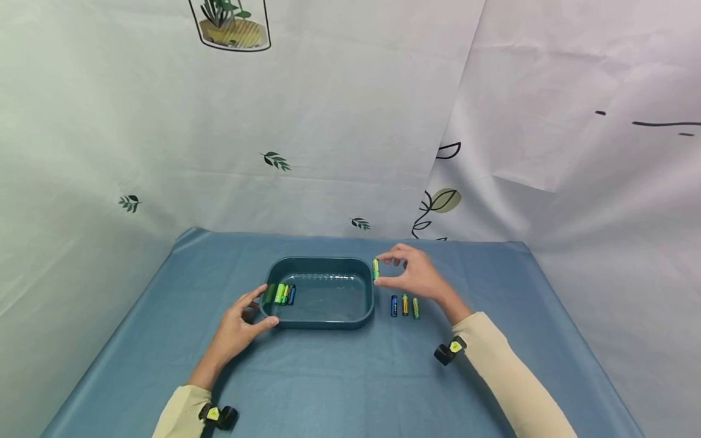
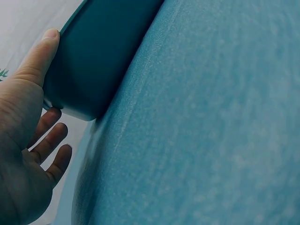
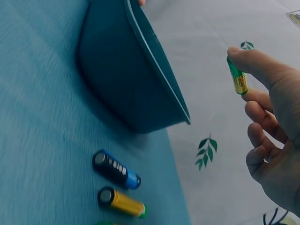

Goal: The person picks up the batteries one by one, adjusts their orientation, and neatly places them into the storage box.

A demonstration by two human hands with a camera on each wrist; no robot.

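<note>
My right hand (image 1: pixel 417 275) pinches a green-and-yellow battery (image 1: pixel 376 269) by its two ends, between thumb and fingertips. The battery is held upright beside the right end of a dark teal rectangular tray (image 1: pixel 328 325); the right wrist view shows this battery (image 3: pixel 238 78) off the table, with the other fingers loosely curled. My left hand (image 1: pixel 237 328) holds the tray's left front corner, thumb on the front rim and fingers at the left side. Inside the tray, near its left end, green batteries (image 1: pixel 280 294) and a blue battery (image 1: pixel 292 295) lie side by side.
Right of the tray, a blue battery (image 1: pixel 394 306), a yellow battery (image 1: pixel 405 305) and a green battery (image 1: pixel 416 308) lie in a row on the blue tablecloth (image 1: pixel 350 377). White printed cloth (image 1: pixel 339 109) hangs behind the table and at its sides.
</note>
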